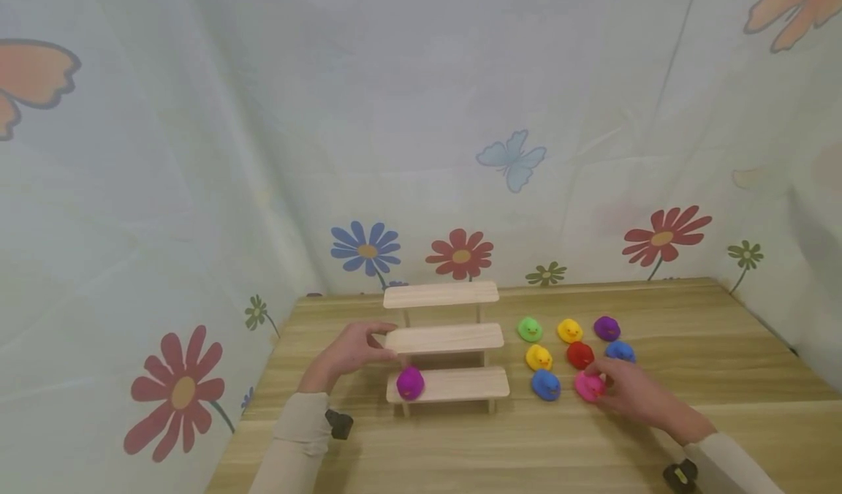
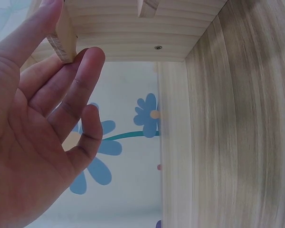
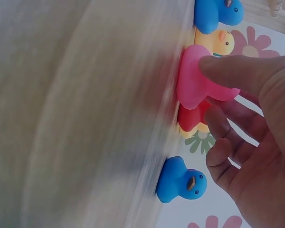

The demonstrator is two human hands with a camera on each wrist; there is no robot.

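Observation:
My left hand (image 1: 351, 348) pinches the left end of the middle shelf on a three-tier wooden stand (image 1: 447, 338). Thumb and fingers lie on opposite faces of that board in the left wrist view. A magenta rubber duck (image 1: 410, 383) sits at the left end of the lowest shelf. To the right of the stand, my right hand (image 1: 631, 392) holds a pink rubber duck (image 1: 588, 386) between thumb and fingers, low over the table. Close behind it is a red duck (image 1: 579, 355), partly covered by the pink one in the right wrist view.
Around the pink duck, on the wooden table (image 1: 460, 450), stand a green duck (image 1: 529, 329), yellow ducks (image 1: 569, 330), blue ducks (image 1: 546, 384) and a purple duck (image 1: 607, 327). A flower-printed cloth (image 1: 421, 114) hangs behind the table and along its sides.

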